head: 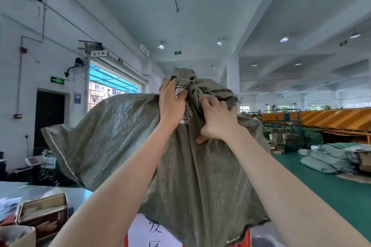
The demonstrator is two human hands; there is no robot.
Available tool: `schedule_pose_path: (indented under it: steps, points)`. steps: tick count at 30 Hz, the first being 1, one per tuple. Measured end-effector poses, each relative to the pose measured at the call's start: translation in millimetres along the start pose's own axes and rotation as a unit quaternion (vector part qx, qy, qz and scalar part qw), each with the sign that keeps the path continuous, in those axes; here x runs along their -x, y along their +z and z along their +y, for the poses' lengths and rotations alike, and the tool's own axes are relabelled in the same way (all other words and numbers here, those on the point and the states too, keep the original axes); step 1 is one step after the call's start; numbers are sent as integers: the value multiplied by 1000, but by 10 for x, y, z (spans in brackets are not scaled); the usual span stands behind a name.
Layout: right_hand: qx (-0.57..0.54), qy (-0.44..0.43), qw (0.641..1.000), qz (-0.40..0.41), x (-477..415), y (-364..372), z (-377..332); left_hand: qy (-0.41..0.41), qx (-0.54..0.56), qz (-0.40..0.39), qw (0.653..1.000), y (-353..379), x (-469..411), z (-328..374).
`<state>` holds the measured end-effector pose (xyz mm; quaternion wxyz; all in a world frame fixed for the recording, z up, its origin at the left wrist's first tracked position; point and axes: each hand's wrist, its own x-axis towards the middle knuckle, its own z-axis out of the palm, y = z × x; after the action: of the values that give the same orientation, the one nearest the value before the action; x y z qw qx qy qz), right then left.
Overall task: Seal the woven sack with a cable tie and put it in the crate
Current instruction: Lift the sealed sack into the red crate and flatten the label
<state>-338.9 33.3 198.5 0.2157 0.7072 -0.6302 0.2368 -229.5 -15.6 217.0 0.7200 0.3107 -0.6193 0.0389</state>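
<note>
A large grey-green woven sack [124, 138] is raised in front of me at chest height, its mouth bunched into a neck at the top. My left hand [172, 102] grips the left side of that bunched neck. My right hand [218, 120] clutches the fabric just below and to the right of it. A thin black strand shows by my left fingers at the neck; I cannot tell whether it is the cable tie. The sack's loose bottom edge hangs down over a white sheet with black characters [152, 232]. No crate is clearly visible.
A metal table [40, 190] at lower left holds a tin box [44, 216] and a cardboard box [18, 236]. Filled sacks [329, 158] lie stacked on the green floor at right. Orange conveyor chutes [321, 118] run along the far right. A dark door [48, 120] stands at left.
</note>
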Motion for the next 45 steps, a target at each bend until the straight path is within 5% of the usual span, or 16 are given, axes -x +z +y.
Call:
schedule_pose_path:
  steps: [12, 26, 34, 40, 45]
  points:
    - [97, 6, 983, 159, -522, 294, 268, -6, 97, -61, 993, 362, -279, -265]
    - [159, -87, 978, 100, -1106, 998, 76, -117, 42, 13, 992, 625, -132, -1364]
    - [72, -57, 995, 39, -949, 1275, 104, -59, -102, -140, 983, 496, -139, -1548]
    - [129, -91, 982, -103, -698, 1251, 128, 16, -334, -275, 901, 374, -74, -1553]
    - [249, -131, 953, -111, -378, 1576, 122, -38, -233, -183, 954, 427, -49, -1568]
